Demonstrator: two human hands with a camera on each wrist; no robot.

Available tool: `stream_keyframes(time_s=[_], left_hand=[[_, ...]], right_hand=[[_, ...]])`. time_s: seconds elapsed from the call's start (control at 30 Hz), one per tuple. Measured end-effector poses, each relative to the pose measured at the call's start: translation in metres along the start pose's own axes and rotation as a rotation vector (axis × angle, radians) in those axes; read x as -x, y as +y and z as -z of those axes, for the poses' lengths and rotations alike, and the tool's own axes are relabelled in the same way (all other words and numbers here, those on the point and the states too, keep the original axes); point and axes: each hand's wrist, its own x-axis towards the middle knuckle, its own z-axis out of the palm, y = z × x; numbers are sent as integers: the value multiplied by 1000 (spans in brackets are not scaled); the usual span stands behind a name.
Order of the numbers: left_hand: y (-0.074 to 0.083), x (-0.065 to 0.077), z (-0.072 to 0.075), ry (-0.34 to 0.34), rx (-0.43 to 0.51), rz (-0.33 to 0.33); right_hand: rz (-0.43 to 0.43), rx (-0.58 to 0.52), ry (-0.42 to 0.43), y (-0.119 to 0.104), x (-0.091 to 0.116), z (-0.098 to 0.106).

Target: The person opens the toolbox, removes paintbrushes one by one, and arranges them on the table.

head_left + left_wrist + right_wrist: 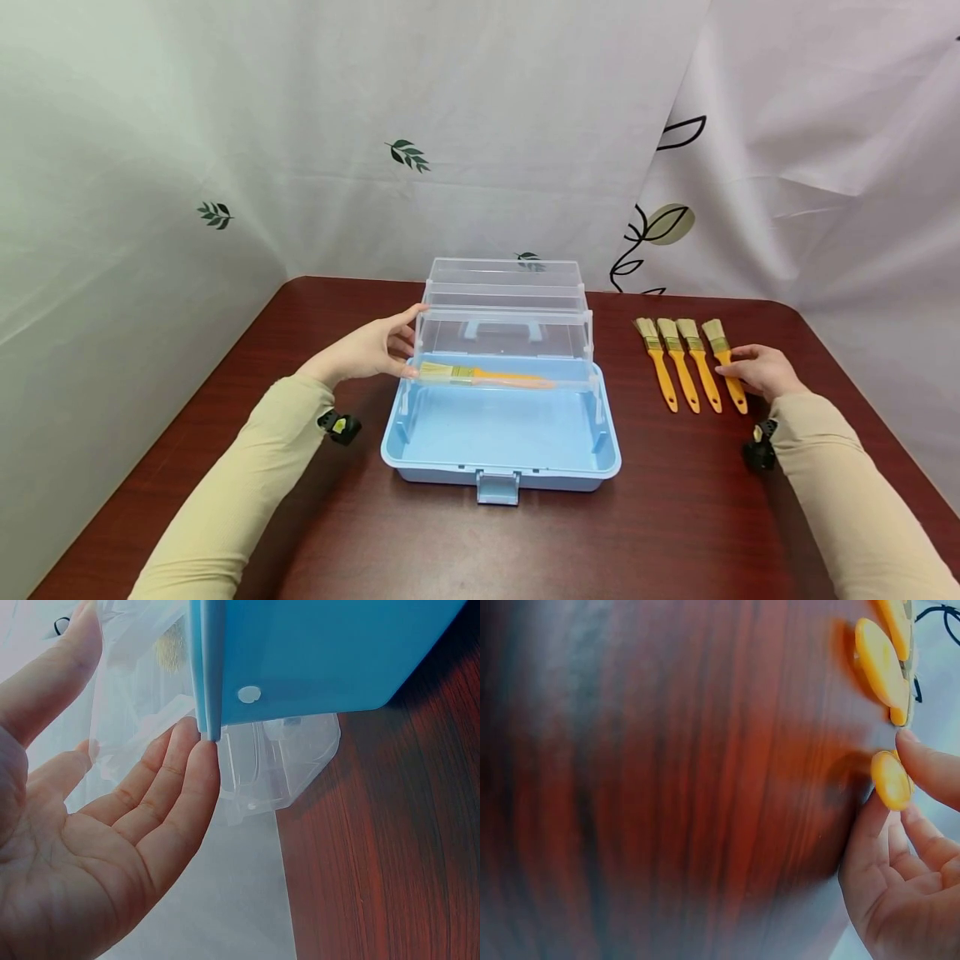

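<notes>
A light blue storage box (501, 433) stands with its lid raised and its clear trays (504, 331) lifted in tiers. One paintbrush (480, 377) with a yellow handle lies across the lowest tray, bristles to the left. My left hand (372, 348) is at the trays' left end, thumb at the lowest tray's corner, index finger higher up. In the left wrist view its fairly straight fingertips touch the blue lid edge (210, 682). On the right, my right hand (765, 371) pinches the handle of the rightmost loose paintbrush (735, 393) between thumb and fingers.
Three more yellow-handled paintbrushes (681, 367) lie side by side, bristles away from me, between the box and my right hand. A latch (498, 488) hangs at the box's front. White fabric (480, 100) with leaf prints surrounds the dark red wooden table (450, 550).
</notes>
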Motion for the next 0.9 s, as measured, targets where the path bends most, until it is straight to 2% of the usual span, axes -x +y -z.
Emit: stream_keyframes(time_s=[0.53, 0.9], left_hand=[[2, 0, -1, 8, -6, 24], [1, 0, -1, 8, 3, 23]], right_hand=[[51, 76, 13, -1, -3, 1], [39, 125, 37, 0, -2, 1]])
